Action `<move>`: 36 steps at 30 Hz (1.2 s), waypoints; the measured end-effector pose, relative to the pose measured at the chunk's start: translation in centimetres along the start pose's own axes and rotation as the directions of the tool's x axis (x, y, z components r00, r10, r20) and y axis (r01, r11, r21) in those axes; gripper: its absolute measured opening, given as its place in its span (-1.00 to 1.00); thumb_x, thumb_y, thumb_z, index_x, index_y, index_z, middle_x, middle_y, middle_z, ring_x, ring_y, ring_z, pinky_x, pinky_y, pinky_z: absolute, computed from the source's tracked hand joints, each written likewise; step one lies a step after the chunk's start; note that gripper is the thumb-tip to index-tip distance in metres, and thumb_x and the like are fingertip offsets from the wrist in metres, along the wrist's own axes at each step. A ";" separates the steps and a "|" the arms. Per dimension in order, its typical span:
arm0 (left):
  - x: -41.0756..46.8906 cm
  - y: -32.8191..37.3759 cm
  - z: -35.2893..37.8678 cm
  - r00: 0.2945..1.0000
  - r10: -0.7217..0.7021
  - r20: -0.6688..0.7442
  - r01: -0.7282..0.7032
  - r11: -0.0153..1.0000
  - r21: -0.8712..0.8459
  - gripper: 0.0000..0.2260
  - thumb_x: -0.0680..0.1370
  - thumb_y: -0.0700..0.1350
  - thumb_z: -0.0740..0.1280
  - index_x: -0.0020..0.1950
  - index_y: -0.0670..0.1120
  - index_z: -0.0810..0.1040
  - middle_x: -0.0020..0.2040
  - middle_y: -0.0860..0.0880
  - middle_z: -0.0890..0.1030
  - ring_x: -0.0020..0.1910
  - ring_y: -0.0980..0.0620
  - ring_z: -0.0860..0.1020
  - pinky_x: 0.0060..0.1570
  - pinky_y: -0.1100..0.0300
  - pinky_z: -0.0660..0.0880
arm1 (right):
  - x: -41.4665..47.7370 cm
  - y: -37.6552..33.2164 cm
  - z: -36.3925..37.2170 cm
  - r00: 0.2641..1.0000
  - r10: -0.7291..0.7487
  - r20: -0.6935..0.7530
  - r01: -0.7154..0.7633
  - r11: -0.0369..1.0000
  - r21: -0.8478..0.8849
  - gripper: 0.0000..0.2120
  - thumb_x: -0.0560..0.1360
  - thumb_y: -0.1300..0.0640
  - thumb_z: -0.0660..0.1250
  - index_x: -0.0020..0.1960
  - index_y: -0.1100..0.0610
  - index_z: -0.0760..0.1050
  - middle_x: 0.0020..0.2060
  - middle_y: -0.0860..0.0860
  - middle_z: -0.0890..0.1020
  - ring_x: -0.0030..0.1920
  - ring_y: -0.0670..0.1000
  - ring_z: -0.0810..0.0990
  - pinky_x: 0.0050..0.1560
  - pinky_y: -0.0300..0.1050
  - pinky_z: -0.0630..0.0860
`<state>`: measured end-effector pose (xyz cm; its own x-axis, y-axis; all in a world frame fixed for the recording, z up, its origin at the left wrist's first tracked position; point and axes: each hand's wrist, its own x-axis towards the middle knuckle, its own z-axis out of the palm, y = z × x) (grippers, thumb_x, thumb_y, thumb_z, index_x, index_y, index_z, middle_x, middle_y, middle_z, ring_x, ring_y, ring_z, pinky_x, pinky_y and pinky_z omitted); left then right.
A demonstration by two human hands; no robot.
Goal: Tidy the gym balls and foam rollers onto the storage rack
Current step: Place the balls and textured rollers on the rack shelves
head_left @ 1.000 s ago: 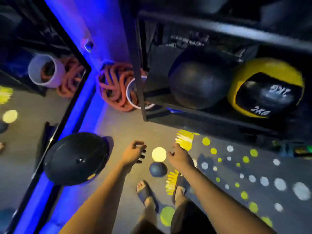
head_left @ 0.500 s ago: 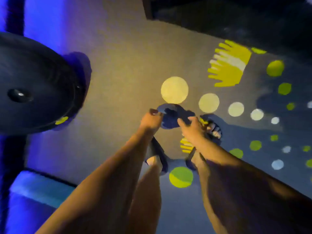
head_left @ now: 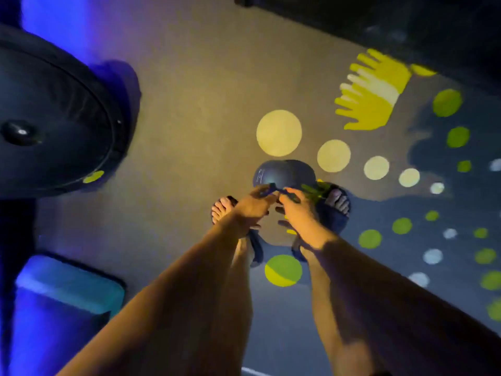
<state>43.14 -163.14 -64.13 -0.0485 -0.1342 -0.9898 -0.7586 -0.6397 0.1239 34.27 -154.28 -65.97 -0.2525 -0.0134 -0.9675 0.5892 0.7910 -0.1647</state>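
— Grey gym floor [head_left: 189,109], painted with pale and green dots and a yellow hand-print [head_left: 374,96], is seen from above under blue light. What is carried on it, largest first?

— A big black disc-shaped trainer [head_left: 54,118] is seen at the floor's left edge, a blue-lit pad [head_left: 67,289] at the lower left corner, and a dark edge, possibly the storage rack [head_left: 379,20], along the top. The small dark ball [head_left: 282,173] is found near the middle, just ahead of the sandalled feet, beside the largest pale dot.

— And the hands?

— The left hand [head_left: 252,206] and right hand [head_left: 298,210] are brought together at the ball's near side, fingertips on it. Whether a firm grip is closed cannot be told; blur hides it.

— What could go wrong?

— With contact only at the near side, the ball could be nudged away and rolled toward the dots, or dropped onto the toes if lifted with so shallow a hold.

— Its pointing, its long axis?

— None can be given: it is judged round, slightly smeared sideways by blur. A pale mark is turned to its left.
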 end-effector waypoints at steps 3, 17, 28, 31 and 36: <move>1.0 -3.4 -1.5 0.942 -0.049 -0.332 0.156 0.939 0.305 -0.44 0.45 0.21 0.09 0.29 -0.02 0.59 0.23 -0.18 0.58 0.23 -0.23 0.51 0.27 0.01 0.47 | -4.8 -2.0 -1.8 0.994 0.040 -0.101 -0.053 0.991 -0.126 -0.62 0.66 0.14 0.19 0.44 0.21 0.39 0.31 0.20 0.55 0.30 0.21 0.53 0.06 -0.18 0.46; 17.8 4.1 3.9 0.973 0.224 -0.059 -0.231 0.954 -0.191 -0.62 0.65 0.14 0.21 0.26 -0.12 0.57 0.19 -0.10 0.66 0.16 -0.08 0.64 0.17 0.04 0.56 | 17.0 -3.0 1.0 0.931 -0.355 -0.089 0.331 0.919 -0.214 -0.54 0.40 -0.26 0.46 0.23 -0.18 0.43 0.28 -0.04 0.56 0.28 0.05 0.52 0.22 -0.03 0.50; -25.1 6.6 -3.1 0.982 0.181 0.044 -0.178 0.982 -0.063 -0.68 0.73 -0.20 0.08 0.44 -0.15 0.48 0.28 -0.03 0.48 0.32 0.04 0.41 0.10 0.54 0.26 | -25.1 -6.2 -3.4 0.944 -0.278 -0.179 0.267 0.960 -0.087 -0.70 0.41 -0.08 0.50 0.06 -0.08 0.47 -0.04 -0.11 0.59 0.08 0.06 0.58 0.04 -0.02 0.51; -38.5 10.2 -6.4 0.942 0.330 0.057 -0.329 0.944 -0.029 -0.71 0.72 -0.22 0.12 0.38 -0.21 0.51 0.39 -0.19 0.53 0.37 -0.03 0.47 0.27 0.28 0.37 | -39.0 -11.9 -5.2 0.919 -0.346 -0.190 0.345 0.938 -0.039 -0.69 0.47 -0.06 0.47 0.15 0.01 0.52 -0.06 -0.08 0.59 0.01 0.02 0.55 -0.03 -0.12 0.42; -54.7 18.7 -8.8 0.798 0.602 -0.004 -0.602 0.798 0.006 -0.74 0.69 -0.13 0.18 0.24 -0.08 0.63 0.16 0.01 0.61 0.13 0.05 0.54 0.23 0.20 0.46 | -53.0 -20.4 -7.1 0.803 -0.533 -0.266 0.543 0.839 -0.040 -0.52 0.36 -0.25 0.47 0.16 0.00 0.59 0.02 -0.08 0.67 0.06 0.00 0.61 -0.02 -0.13 0.47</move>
<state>37.32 -174.43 -7.09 -0.4930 -0.4956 -0.7150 -0.5801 -0.4252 0.6947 30.22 -165.40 -9.95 -0.7210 -0.2697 -0.6383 0.3261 0.6807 -0.6560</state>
